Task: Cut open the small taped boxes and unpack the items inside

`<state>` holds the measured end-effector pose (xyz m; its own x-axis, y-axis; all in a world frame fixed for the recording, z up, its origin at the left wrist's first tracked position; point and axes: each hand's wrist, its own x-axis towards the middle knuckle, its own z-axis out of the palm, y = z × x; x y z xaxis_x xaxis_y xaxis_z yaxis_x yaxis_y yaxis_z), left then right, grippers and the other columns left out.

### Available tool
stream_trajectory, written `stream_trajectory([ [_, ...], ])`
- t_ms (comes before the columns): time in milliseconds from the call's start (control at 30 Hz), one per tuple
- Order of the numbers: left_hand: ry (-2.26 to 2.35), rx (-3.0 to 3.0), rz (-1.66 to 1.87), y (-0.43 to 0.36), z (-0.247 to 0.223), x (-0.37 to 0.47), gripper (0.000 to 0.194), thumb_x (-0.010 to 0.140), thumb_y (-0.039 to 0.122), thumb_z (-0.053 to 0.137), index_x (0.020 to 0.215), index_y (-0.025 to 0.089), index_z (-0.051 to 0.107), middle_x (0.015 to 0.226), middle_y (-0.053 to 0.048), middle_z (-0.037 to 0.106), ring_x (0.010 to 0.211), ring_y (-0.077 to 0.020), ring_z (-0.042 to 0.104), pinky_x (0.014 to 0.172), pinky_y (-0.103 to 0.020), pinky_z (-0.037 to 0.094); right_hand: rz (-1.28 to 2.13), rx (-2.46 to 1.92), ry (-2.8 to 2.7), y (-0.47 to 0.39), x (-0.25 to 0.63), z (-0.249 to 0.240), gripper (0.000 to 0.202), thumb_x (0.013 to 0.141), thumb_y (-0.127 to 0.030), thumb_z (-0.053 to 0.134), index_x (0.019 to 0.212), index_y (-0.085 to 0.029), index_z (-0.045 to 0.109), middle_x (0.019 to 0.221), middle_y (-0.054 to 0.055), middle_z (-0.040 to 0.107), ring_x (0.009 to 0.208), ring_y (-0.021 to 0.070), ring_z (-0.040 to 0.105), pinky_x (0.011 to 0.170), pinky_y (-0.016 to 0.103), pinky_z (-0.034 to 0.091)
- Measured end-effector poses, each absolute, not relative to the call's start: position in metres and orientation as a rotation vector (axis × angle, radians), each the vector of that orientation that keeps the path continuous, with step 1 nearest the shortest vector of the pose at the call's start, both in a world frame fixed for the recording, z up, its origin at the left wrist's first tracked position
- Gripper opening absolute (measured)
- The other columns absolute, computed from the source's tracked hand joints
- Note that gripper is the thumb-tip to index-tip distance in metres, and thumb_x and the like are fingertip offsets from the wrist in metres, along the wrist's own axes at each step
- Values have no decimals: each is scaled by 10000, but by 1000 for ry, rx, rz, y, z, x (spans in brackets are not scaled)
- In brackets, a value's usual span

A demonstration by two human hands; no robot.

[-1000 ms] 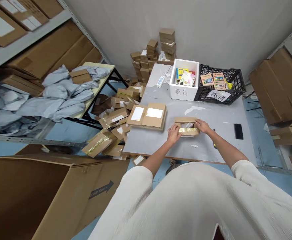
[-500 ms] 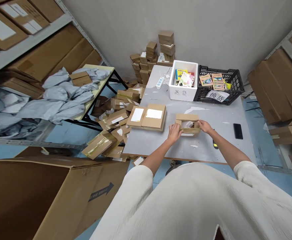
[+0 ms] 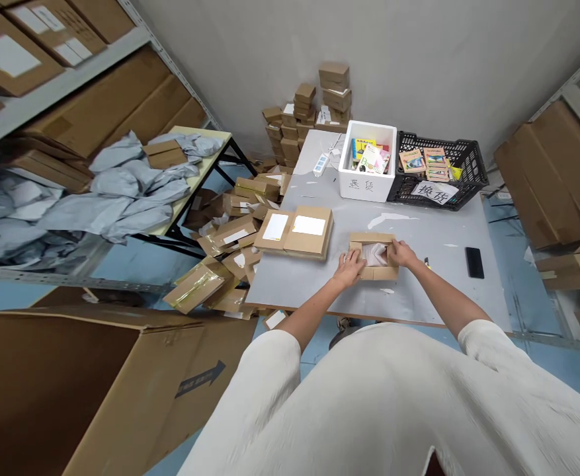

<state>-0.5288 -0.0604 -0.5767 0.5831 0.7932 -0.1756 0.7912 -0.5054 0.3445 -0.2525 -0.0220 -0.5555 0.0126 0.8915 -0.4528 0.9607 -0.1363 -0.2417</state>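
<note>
A small cardboard box (image 3: 383,272) lies open on the grey table (image 3: 290,287), its flaps folded outward. Pale wrapping material (image 3: 374,254) shows inside it. My left hand (image 3: 350,266) is at the box's left side, fingers on its edge and flap. On the right side, my right hand (image 3: 401,253) pinches the box's edge, with the fingers closed together. Two closed cardboard boxes with white labels (image 3: 314,246) sit side by side to the left of my hands.
A white foam box (image 3: 368,188) and a black crate (image 3: 471,172) hold booklets at the back. A phone (image 3: 474,262) lies at right. Parcels (image 3: 198,287) pile up left of the table, beside a large open carton (image 3: 170,390).
The front flap of the small box has come down toward me, so more of the wrapping inside shows. Both hands have shifted slightly around the box. The view has moved a little.
</note>
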Motion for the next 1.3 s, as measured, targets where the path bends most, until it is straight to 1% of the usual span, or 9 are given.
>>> stream_trajectory([
  [167,1335,2501,-99,-54,-570,-517,502,856,280,863,1336,265,715,1811,-159,307,1690,-405,226,1336,-686,215,-753,2143,1929,-20,-261,-550,687,1037,-439,523,1663,-197,375,1529,219,544,1361,387,577,1073,475,500],
  [400,1581,2485,122,-64,-562,-554,655,875,355,867,1469,238,618,1825,-184,283,1718,-402,172,1376,-667,112,-703,2211,1885,-22,-274,-558,667,1041,-486,530,1608,-171,378,1486,241,537,1349,397,567,1060,511,497],
  [467,1616,2416,114,-60,-565,-563,650,883,411,874,1446,210,619,1760,-235,383,1676,-432,275,1362,-671,154,-649,2243,1872,-23,-280,-561,677,1027,-451,563,1607,-158,374,1490,251,527,1356,396,563,1075,513,489],
  [600,1504,2257,42,-38,-573,-565,791,868,512,883,1512,206,540,1563,-236,583,1448,-440,582,1231,-567,416,-584,2255,1846,-24,-290,-565,744,1010,-411,602,1639,-141,313,1513,265,496,1382,402,542,1089,515,480],
  [700,1407,2232,100,-18,-576,-556,1066,818,539,917,1672,210,370,1729,-249,406,1448,-438,598,1175,-494,470,-562,2277,1828,-26,-296,-567,764,1025,-418,589,1664,-151,268,1507,267,492,1380,408,541,1089,527,478],
  [800,1357,2217,15,-1,-580,-548,1360,730,576,971,1775,230,172,1848,-249,173,1560,-471,490,1207,-499,444,-527,2309,1811,-27,-302,-568,783,1042,-408,564,1696,-154,218,1514,282,480,1382,415,541,1086,542,479],
  [867,1339,2195,-64,7,-582,-545,1452,692,599,987,1794,235,114,1862,-236,136,1606,-485,425,1235,-518,420,-501,2321,1785,-28,-305,-569,779,1054,-384,543,1713,-150,199,1528,294,468,1389,415,539,1087,545,479],
  [1100,1330,2212,-72,7,-587,-548,1395,677,551,1014,1778,256,209,1850,-224,205,1595,-486,437,1243,-533,418,-429,2293,1767,-30,-305,-572,773,1059,-395,552,1718,-131,247,1519,304,504,1375,403,548,1094,560,467],
  [1300,1319,2242,-81,5,-589,-549,1371,677,533,1008,1768,247,230,1847,-239,202,1582,-469,456,1236,-523,427,-305,2312,1708,-22,-318,-577,777,1018,-303,553,1694,-12,306,1512,400,512,1357,455,554,1055,676,465],
])
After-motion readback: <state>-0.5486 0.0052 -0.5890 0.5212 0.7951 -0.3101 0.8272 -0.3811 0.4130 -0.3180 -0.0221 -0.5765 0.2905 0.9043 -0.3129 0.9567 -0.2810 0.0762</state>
